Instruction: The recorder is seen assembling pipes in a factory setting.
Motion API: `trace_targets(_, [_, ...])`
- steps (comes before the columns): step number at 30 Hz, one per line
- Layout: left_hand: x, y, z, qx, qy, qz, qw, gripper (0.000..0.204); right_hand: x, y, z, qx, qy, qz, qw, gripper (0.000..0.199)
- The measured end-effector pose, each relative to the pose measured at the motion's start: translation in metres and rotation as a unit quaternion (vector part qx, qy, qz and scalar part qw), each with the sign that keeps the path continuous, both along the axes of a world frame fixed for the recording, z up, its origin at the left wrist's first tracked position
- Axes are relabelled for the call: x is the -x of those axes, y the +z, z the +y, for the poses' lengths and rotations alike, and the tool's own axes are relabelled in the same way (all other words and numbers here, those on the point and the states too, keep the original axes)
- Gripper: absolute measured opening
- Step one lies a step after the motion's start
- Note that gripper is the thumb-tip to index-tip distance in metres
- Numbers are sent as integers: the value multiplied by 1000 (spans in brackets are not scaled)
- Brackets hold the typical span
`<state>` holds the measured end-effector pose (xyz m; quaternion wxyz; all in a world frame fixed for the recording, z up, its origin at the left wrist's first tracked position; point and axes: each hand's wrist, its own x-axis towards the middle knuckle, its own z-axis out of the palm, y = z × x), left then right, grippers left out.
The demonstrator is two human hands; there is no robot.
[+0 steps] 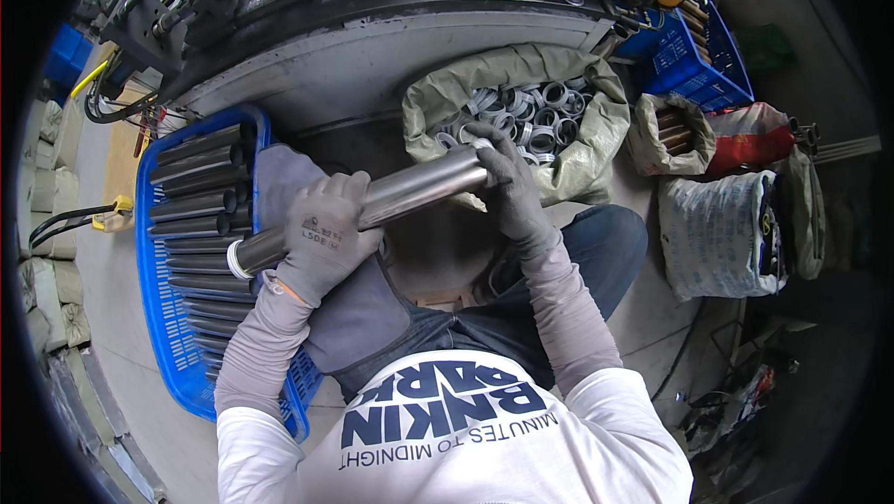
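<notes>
A shiny metal tube slants across my lap, its right end higher than its left. My left hand, in a grey glove, is wrapped round it left of the middle. A white ring sits at the tube's left end. At the other end, my gloved right hand has its fingers closed round a small pale ring, mostly hidden by the fingers. Beyond that hand stands an open woven sack full of loose grey-white rings.
Left of me, a blue plastic basket holds several dark tubes. A machine bench runs across the far side. On the right are a small sack of brownish tubes, a white sack and a blue crate.
</notes>
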<state>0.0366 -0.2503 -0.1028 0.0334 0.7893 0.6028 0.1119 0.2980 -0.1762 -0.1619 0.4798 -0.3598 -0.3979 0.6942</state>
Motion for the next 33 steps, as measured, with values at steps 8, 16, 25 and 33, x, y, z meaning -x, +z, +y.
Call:
trace_targets(8, [0, 1, 0, 11, -5, 6, 1000, 59, 14, 4, 1, -287, -91, -282, 911, 44])
trace_targets(16, [2, 1, 3, 44, -18, 46, 998, 64, 32, -7, -3, -215, -131, -285, 925, 42])
trace_targets(25, [21, 4, -10, 57, 57, 24, 996, 66, -30, -46, 61, -238, -67, -418, 874, 40])
trace_targets(33, [23, -3, -7, 29, 55, 10, 998, 65, -99, -100, 110, -141, 222, -832, 488, 38])
